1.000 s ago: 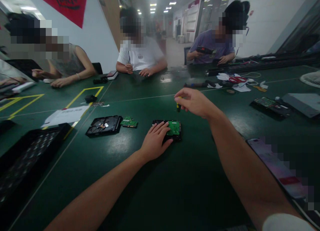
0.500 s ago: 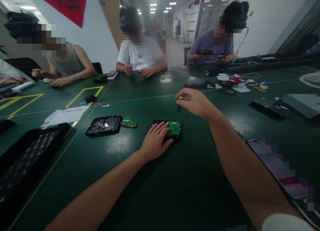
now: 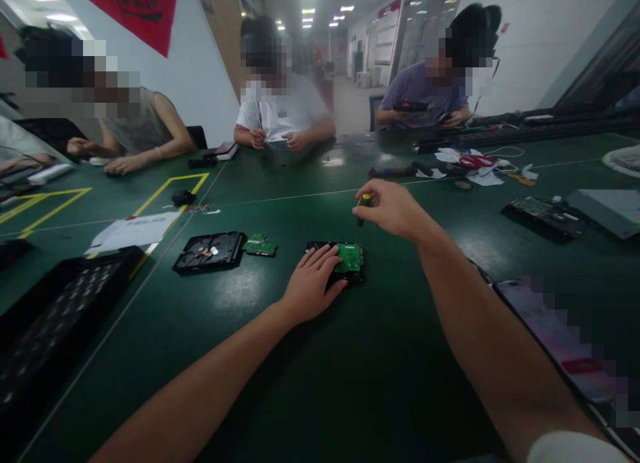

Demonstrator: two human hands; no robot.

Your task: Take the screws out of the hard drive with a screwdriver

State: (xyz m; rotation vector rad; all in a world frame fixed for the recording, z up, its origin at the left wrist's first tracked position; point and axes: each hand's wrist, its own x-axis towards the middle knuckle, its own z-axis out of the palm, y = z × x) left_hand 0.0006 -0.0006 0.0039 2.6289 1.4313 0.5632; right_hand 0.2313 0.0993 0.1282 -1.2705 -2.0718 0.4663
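Observation:
A hard disk drive [image 3: 356,272] lies on the green table with its green circuit board [image 3: 349,256] facing up. Across its left part rests my left hand [image 3: 316,279], fingers stretched out flat and thumb along the near edge. My right hand [image 3: 384,204] is closed round a small screwdriver [image 3: 366,203] with a yellow-topped dark handle. The screwdriver is nearly upright over the drive's far right corner; whether its tip touches anything is too small to tell. To the left sit an opened black drive casing [image 3: 210,251] and a loose green circuit board [image 3: 260,245] beside it.
A black tray [image 3: 65,316] stands at the left, near a white paper sheet [image 3: 133,231]. At the right are another drive [image 3: 543,216], a grey box [image 3: 607,209] and a phone-like slab [image 3: 550,336] by my forearm. Several people work across the table.
The screwdriver handle has turned or tilted slightly in my right hand, and those fingers have shifted a little. My left hand and the drive stay in place.

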